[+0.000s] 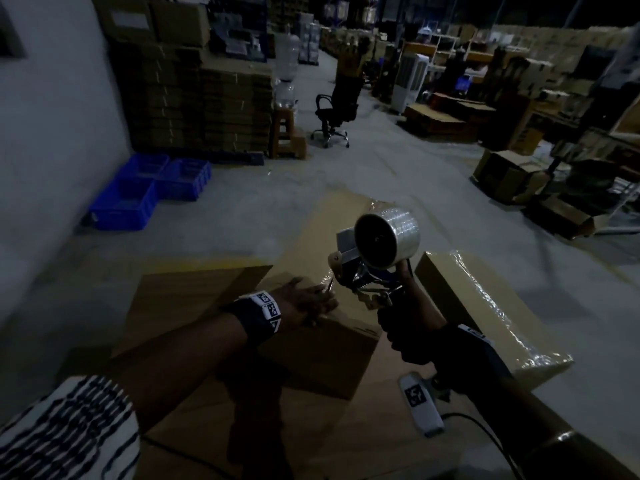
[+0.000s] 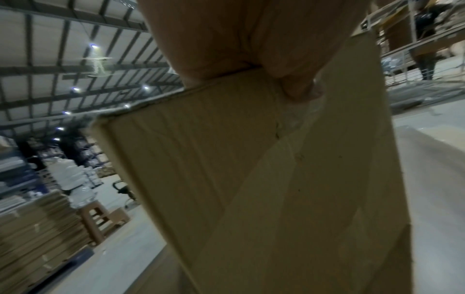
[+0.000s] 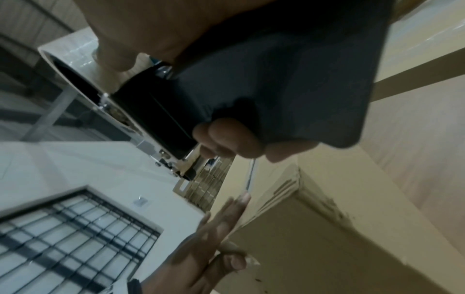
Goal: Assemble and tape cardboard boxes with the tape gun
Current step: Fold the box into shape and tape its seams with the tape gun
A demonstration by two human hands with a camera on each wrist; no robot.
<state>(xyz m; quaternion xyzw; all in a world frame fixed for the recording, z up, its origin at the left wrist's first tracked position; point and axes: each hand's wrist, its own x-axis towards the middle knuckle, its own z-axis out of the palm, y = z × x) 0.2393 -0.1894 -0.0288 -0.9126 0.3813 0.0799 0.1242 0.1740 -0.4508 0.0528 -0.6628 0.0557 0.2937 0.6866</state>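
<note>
Two bare forearms reach forward from 6 o'clock, each wearing a dark wrist strap. The left hand (image 1: 304, 303) lies flat, fingers straight and pressed down. At its 3 o'clock, the right hand (image 1: 408, 336) is raised, fingers curled tightly around a handle.

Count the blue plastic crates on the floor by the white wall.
3 at least: near blue plastic crate, one behind it by the white wall at, one to the right. More may be hidden.

Blue crates (image 1: 152, 188) sit by the wall; an office chair (image 1: 337, 112) stands farther off.
</note>
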